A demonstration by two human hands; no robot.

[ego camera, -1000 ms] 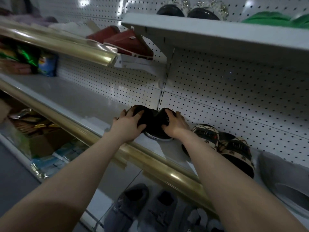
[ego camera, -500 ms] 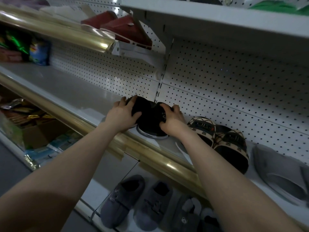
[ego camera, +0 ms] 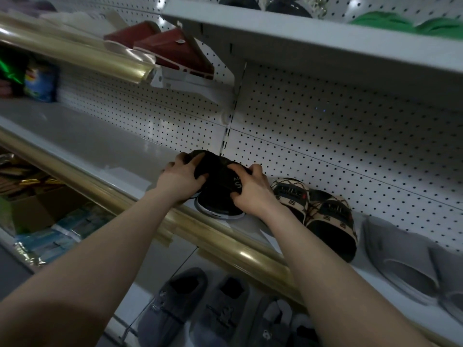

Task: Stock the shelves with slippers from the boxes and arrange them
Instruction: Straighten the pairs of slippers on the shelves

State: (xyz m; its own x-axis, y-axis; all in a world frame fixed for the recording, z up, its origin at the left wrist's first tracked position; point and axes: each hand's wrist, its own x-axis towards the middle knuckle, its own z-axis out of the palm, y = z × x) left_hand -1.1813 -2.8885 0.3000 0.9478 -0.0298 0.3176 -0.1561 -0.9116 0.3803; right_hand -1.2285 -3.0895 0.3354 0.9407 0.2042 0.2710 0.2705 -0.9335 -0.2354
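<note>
A pair of black slippers [ego camera: 217,186] with white soles sits on the middle shelf [ego camera: 95,146], against the pegboard. My left hand [ego camera: 179,180] grips the left slipper, with fingers over its top and the thumb on its front. My right hand [ego camera: 250,190] grips the right slipper, fingers curled over its upper. Both slippers rest on the shelf board, pressed side by side.
Patterned beige-and-black slides [ego camera: 318,216] and grey slippers [ego camera: 406,261] stand to the right. A gold rail [ego camera: 225,249] edges the shelf front. Red slippers [ego camera: 172,48] sit on the shelf above, grey plush slippers [ego camera: 175,311] below. Snack packs [ego camera: 37,81] lie at far left.
Both hands have stayed on the black pair; the fingers have closed tighter round the slippers, and the pair has been squeezed closer together.
</note>
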